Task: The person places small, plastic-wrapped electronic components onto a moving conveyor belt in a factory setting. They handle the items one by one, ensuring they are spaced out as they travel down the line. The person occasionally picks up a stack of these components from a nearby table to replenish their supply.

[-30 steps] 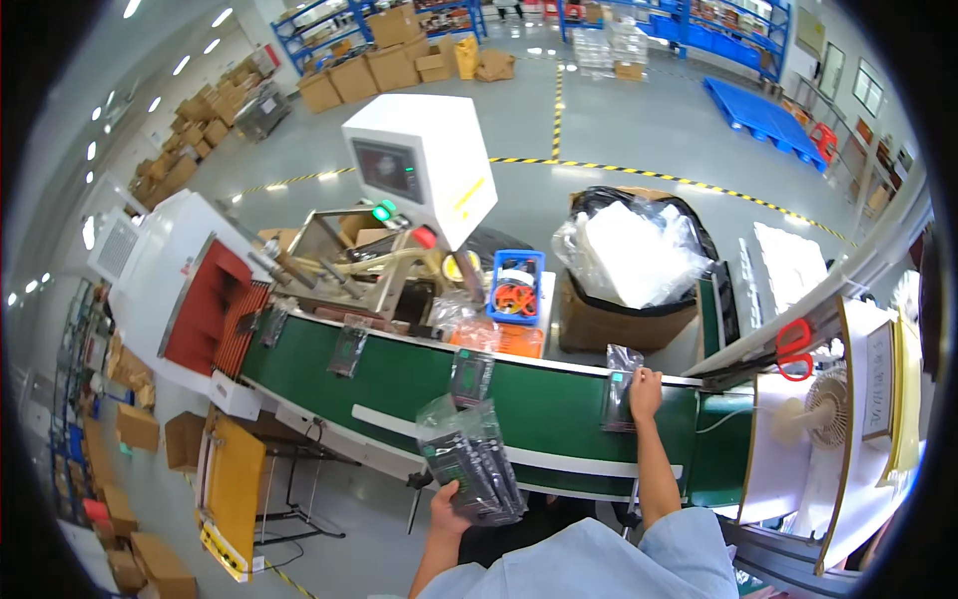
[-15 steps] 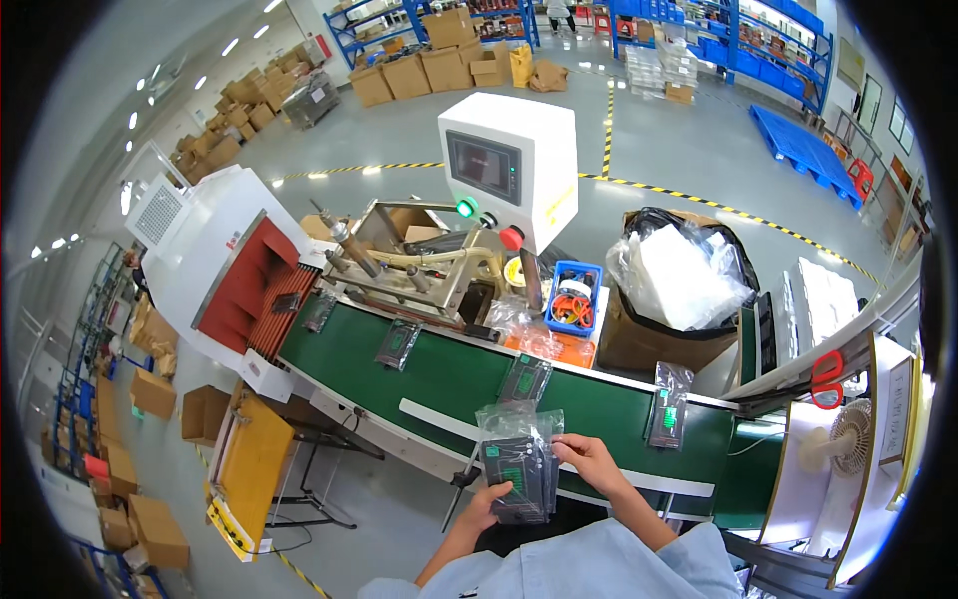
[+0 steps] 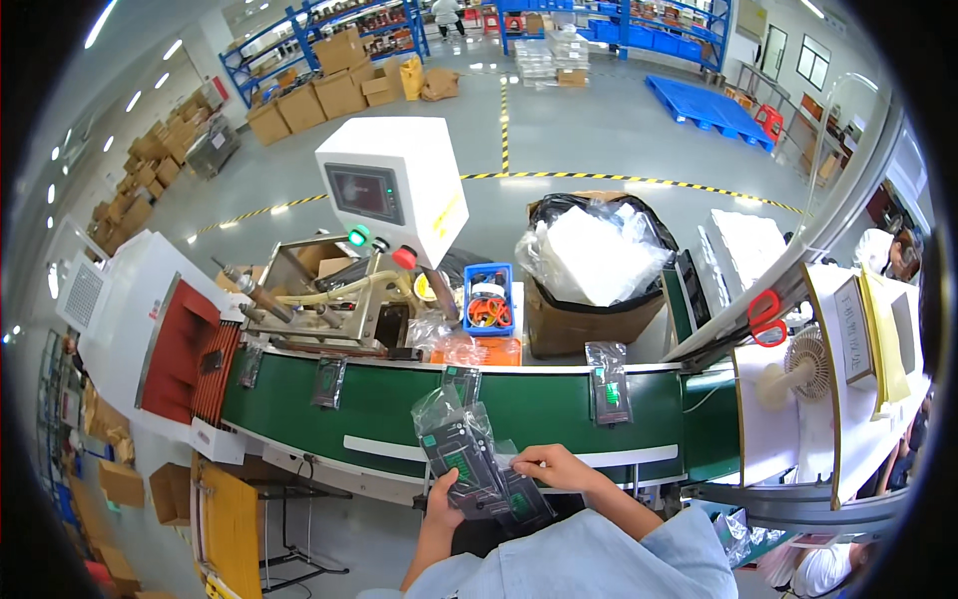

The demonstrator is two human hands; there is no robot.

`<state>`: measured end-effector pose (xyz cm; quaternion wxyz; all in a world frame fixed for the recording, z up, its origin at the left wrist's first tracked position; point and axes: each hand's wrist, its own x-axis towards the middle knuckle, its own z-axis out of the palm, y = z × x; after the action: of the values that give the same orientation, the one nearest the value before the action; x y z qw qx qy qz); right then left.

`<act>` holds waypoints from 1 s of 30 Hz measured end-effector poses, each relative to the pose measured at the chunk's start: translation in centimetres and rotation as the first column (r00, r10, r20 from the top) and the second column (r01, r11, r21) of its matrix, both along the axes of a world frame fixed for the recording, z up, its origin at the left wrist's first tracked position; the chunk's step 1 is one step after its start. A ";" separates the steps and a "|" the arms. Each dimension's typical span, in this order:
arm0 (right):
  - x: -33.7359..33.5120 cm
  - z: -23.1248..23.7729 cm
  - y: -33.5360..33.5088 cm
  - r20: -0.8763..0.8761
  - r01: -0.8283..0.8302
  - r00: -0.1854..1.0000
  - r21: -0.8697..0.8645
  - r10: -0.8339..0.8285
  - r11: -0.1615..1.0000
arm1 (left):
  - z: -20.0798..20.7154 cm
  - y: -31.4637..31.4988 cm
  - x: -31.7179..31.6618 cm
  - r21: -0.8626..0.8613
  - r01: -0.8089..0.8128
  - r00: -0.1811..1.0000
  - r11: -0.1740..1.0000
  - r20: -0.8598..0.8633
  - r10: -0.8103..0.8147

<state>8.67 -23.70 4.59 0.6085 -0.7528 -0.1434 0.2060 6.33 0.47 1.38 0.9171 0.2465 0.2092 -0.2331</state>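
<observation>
My left hand (image 3: 445,502) is closed round flat black packages with green markings in clear plastic bags (image 3: 461,461), its thumb on the front one. Fanned out to the right is another bagged black package (image 3: 524,499). At its upper end my right hand (image 3: 559,467) is closed in a pinch on the clear bag. Both hands are in front of the near edge of a green conveyor belt (image 3: 529,404). On the belt lie more such items: a bagged package (image 3: 610,384) to the right, one (image 3: 462,383) behind my hands, and one (image 3: 328,383) further left.
A white machine with a red curtain opening (image 3: 180,349) stands at the belt's left end. Behind the belt are a white control box (image 3: 389,185), a blue bin (image 3: 488,299) and a carton of plastic waste (image 3: 589,324). A small fan (image 3: 803,367) and red scissors (image 3: 766,317) are at right.
The held packages have fanned apart, with one now tilted to the right under my right hand. The view has turned to the right, so the surroundings appear shifted left.
</observation>
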 end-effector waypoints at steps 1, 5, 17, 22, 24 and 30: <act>-0.1 -0.1 -0.4 -0.015 0.009 1.000 -0.010 -0.009 1.000 | -0.3 -0.2 0.1 0.000 -0.007 1.000 1.000 0.004 0.007; -1.0 -1.1 -2.3 -0.004 0.083 0.997 0.018 -0.083 0.996 | -1.0 -0.7 1.1 -0.003 -0.084 0.993 0.996 0.087 0.084; -1.9 1.0 -18.4 0.172 0.876 0.480 -0.145 -0.860 0.460 | 2.6 4.7 2.2 0.094 -0.266 0.950 0.959 0.192 0.245; -1.0 -0.1 -25.0 0.628 0.941 0.335 -0.265 -0.703 0.211 | 2.9 2.2 0.7 0.191 -0.305 0.951 0.933 0.105 0.290; -0.3 -0.4 -26.8 0.742 0.941 0.315 -0.324 -0.593 0.094 | 2.8 1.5 0.3 0.190 -0.294 0.956 0.937 0.066 0.286; 1.1 -4.9 -30.8 0.810 0.867 0.443 -0.496 -0.385 -0.047 | 3.6 -0.4 -0.2 0.169 -0.257 0.964 0.951 0.107 0.242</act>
<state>9.79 -54.50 -0.35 0.0560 -0.9366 0.2432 -0.2461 6.16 0.10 5.01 0.9210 0.3103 0.2196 -0.0845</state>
